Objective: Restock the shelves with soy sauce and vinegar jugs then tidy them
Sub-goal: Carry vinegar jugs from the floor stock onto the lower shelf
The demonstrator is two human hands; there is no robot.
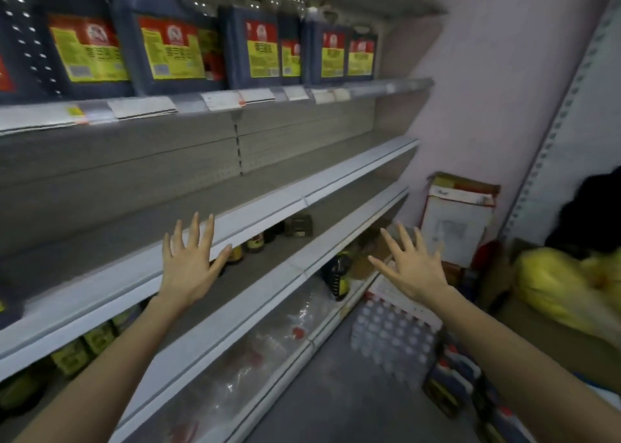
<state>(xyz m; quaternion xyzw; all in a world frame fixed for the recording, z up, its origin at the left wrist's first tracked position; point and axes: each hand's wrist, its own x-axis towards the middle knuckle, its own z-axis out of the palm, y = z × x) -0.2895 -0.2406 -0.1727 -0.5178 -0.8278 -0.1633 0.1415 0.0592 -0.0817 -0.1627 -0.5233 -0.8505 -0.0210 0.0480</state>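
The middle shelf (151,207) lies bare along its length; jugs (171,49) fill the top shelf (369,88); packs (393,338) crowd the floor (319,395) at right.

Six dark jugs (168,49) with red-and-yellow labels stand along one shelf (386,88), from 10 to 12 o'clock. Two hands: the left hand (188,267) at 8 o'clock, the right hand (413,267) at 4. About four small jars (255,242), blurred, just below centre. One yellow bag (554,284) at 3 o'clock, one pack of white-capped bottles (393,338) at 5
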